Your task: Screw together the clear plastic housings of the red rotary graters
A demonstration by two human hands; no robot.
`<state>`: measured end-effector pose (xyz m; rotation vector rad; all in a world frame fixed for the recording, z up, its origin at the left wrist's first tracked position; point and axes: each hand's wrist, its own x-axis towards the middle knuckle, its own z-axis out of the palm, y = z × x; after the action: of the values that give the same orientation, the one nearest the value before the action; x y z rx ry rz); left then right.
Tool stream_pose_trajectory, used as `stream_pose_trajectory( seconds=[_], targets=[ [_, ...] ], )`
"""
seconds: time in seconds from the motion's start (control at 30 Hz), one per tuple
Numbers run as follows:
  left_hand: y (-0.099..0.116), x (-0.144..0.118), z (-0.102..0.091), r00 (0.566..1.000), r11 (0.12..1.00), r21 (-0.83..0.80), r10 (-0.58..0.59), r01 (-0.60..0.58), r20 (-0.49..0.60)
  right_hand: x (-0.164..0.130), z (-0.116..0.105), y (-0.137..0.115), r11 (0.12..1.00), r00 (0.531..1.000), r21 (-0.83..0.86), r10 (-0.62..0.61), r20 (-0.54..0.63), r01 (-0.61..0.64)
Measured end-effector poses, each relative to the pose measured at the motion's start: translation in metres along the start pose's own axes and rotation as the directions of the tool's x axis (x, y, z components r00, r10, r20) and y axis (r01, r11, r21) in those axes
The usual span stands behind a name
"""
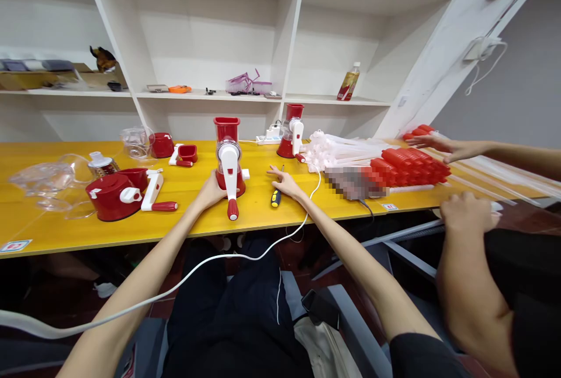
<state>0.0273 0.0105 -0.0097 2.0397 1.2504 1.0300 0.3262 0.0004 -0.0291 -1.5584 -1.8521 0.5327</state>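
Left hand [210, 190] is wrapped around the base of the upright red-and-white grinder [228, 159], fingers closed on its left side, holding it down on the yellow table [52, 232]. The grinder stands near the table's near edge, centre of the scene, white crank handle [230, 182] hanging down toward the near side with its red knob at the bottom.

Right hand [286, 182] lies flat and open on the table just right of the grinder, fingers spread, holding nothing. A screwdriver [276, 196] with a yellow-and-black handle lies just beside it on its left, apparently touching the fingers; cannot tell for sure. A white cable [245, 256] runs from the table over the near edge and across the lap.

Left of the grinder: a second grinder body [114, 194] lying on its side with its crank, clear plastic bowls [44, 182] further left, a small red cup part [187, 153] and a clear jar [137, 141] on the far side.

Far right of centre: another assembled grinder [293, 137] standing upright, then a pile of white plastic parts [337, 150] and a stack of red parts [407, 166].

Another person sits at right: one hand [432, 143] reaching onto the red stack's far end, the other hand [464, 211] at the table's near edge.

White shelves [289, 33] behind the table, with a bottle [349, 82] on one.
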Motion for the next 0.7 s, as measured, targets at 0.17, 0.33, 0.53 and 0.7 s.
stream_pose_trajectory(
  seconds=[0.17, 0.33, 0.53, 0.7],
  targets=[
    [-0.003, 0.009, 0.005, 1.0, 0.999, 0.041, -0.01, 0.01, -0.002, 0.008, 0.003, 0.004, 0.998, 0.997, -0.003, 0.056, -0.048, -0.056],
    [-0.011, 0.014, 0.006, 1.0, 0.999, 0.039, -0.03, 0.029, 0.004, 0.016, 0.006, 0.002, 0.997, 0.998, -0.036, 0.063, -0.031, -0.064],
    [-0.018, 0.019, 0.006, 0.999, 1.0, -0.001, -0.007, 0.007, 0.031, 0.02, 0.012, -0.002, 0.991, 0.997, -0.105, 0.076, -0.028, -0.079],
    [-0.013, 0.022, 0.005, 0.997, 0.999, -0.024, 0.044, -0.043, 0.069, 0.018, 0.014, -0.004, 0.984, 0.995, -0.152, 0.086, -0.048, -0.092]
  ],
)
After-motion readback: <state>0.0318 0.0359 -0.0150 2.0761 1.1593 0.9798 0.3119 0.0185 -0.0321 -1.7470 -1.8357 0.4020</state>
